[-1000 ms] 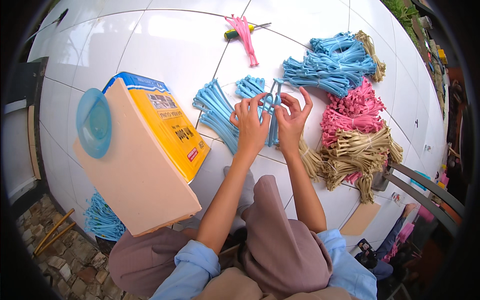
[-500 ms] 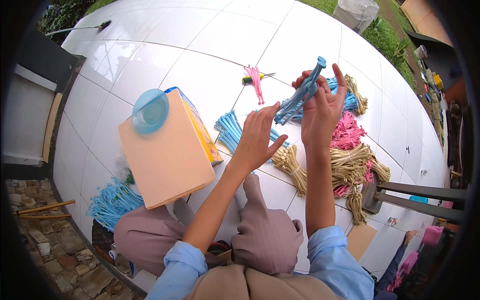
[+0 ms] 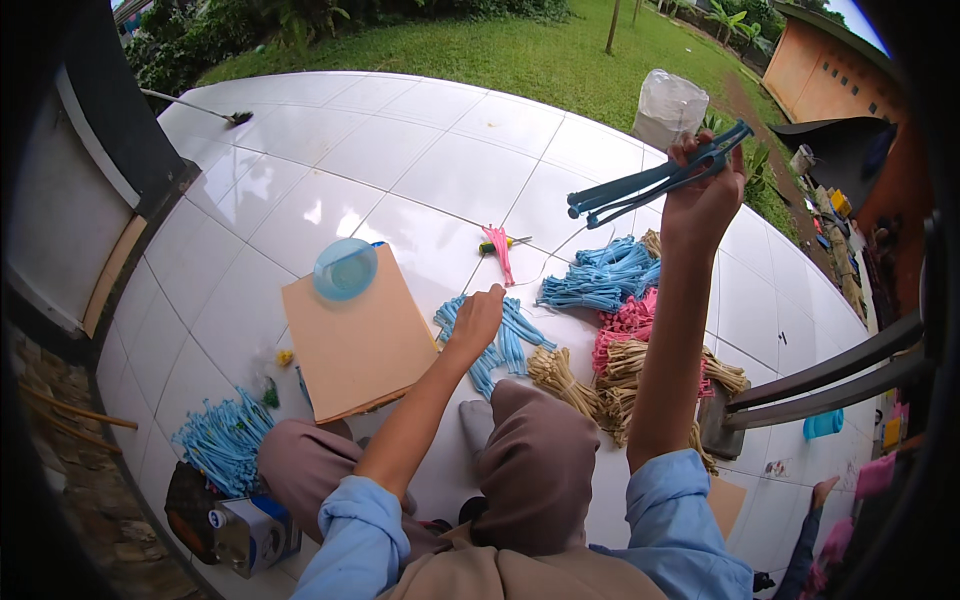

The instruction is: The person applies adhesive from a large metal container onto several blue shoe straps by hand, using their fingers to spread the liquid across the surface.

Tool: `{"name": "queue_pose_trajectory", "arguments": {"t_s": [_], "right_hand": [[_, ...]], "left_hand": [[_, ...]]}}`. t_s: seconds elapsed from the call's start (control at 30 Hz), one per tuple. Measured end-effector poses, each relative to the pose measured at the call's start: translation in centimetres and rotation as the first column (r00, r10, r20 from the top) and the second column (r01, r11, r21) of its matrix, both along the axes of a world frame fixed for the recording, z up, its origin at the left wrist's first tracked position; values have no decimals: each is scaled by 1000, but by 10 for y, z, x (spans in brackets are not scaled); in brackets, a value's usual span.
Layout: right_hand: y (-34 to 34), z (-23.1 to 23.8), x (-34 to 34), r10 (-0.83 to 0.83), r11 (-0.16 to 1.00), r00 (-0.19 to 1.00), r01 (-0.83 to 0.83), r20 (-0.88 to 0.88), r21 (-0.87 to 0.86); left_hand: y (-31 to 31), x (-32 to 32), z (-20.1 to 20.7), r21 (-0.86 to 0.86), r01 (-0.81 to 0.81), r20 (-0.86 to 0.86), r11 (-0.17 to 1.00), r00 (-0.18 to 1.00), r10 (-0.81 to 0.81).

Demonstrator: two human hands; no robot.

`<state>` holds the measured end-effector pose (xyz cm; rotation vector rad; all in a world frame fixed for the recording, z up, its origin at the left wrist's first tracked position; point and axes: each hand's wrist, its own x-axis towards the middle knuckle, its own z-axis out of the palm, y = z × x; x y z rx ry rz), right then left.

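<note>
High on the right, my right hand [image 3: 708,190] is closed round a small bunch of blue plastic strips [image 3: 630,190] with knobbed ends, which point left. My left hand [image 3: 478,322] is held lower, its fingertips pinched together on what looks like a thin pale string [image 3: 543,270] trailing off to the right. Below and beside that hand lie loose blue strips [image 3: 513,340] on the tiles. Tied bundles of the same kind are heaped to the right: blue [image 3: 600,278], pink [image 3: 628,325] and tan [image 3: 563,380].
A tan board-topped box [image 3: 355,335] bears a blue bowl [image 3: 345,268]. Pink strips [image 3: 500,255] lie across a screwdriver [image 3: 518,240]. More blue strips [image 3: 225,440] are piled at left, near a metal can [image 3: 250,535]. Dark chair legs [image 3: 830,365] stand at right.
My right hand has lifted the blue strips up and to the right, away from my left hand. My left hand has moved lower, its spread fingers now pinched. The view has tilted upward.
</note>
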<state>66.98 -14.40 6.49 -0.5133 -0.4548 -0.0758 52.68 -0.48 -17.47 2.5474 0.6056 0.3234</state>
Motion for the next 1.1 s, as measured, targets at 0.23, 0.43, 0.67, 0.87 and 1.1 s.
{"name": "queue_pose_trajectory", "arguments": {"t_s": [0.23, 0.43, 0.67, 0.87, 1.1], "right_hand": [[-36, 56, 15, -225, 974, 938, 224, 263, 33], [-23, 38, 3, -84, 985, 976, 112, 202, -132], [46, -15, -72, 183, 960, 974, -206, -132, -191], [96, -36, -135, 353, 862, 936, -326, -2, -387], [124, -79, -181, 472, 599, 858, -143, 203, -788]], "left_hand": [[17, 15, -35, 107, -40, -471, 993, 878, 86], [6, 12, 14, 225, -14, -233, 974, 970, 67], [8, -37, 176, -234, 305, 668, 923, 740, -75], [20, -93, 180, -167, 197, 670, 966, 741, -35], [48, -134, 164, -624, 455, 773, 635, 475, 420]]}}
